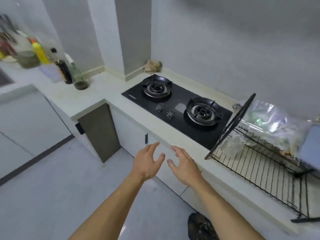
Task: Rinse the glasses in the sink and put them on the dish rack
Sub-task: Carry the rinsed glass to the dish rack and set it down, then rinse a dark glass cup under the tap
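Observation:
Both my hands hover in front of the counter edge, empty and with fingers spread. My left hand (148,162) and my right hand (183,164) face each other, a small gap between them. The black wire dish rack (263,168) stands on the counter to the right of my right hand. A clear glass (231,144) lies in the rack's near-left corner, blurred. A dark edge of what may be the sink (5,78) shows at the far left. The picture is smeared there.
A black two-burner gas hob (180,108) is set in the counter beyond my hands. Bottles and jars (65,71) crowd the left corner. A rag (152,66) lies against the wall. Plastic bags (270,122) sit behind the rack. A dark bag (200,227) lies on the floor.

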{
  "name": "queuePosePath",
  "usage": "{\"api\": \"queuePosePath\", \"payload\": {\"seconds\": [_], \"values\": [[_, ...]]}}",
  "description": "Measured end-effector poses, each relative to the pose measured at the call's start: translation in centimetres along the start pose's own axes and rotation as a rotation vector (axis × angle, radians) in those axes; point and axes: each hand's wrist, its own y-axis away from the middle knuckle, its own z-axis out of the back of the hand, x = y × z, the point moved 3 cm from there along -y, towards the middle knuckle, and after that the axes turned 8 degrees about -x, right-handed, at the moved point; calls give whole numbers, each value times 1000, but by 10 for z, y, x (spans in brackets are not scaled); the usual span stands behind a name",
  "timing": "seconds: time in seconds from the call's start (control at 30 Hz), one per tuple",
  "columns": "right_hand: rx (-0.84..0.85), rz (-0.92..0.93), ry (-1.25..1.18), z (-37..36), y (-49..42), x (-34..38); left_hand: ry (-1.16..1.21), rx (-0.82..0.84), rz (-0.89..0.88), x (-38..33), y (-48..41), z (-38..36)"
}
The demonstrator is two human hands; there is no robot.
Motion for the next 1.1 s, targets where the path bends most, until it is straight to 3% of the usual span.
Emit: {"api": "queuePosePath", "payload": {"seconds": [0.33,0.53,0.8,1.1], "values": [[238,282,-13,-184,-27,209,-31,-255,245,225,48,200],[390,415,-128,-268,-27,315,23,-334,364,324,95,277],[529,528,-152,-369,-60,408,105,-583,571,417,118,347],[703,639,-35,-475,-171,503,83,-719,740,500,57,428]]}}
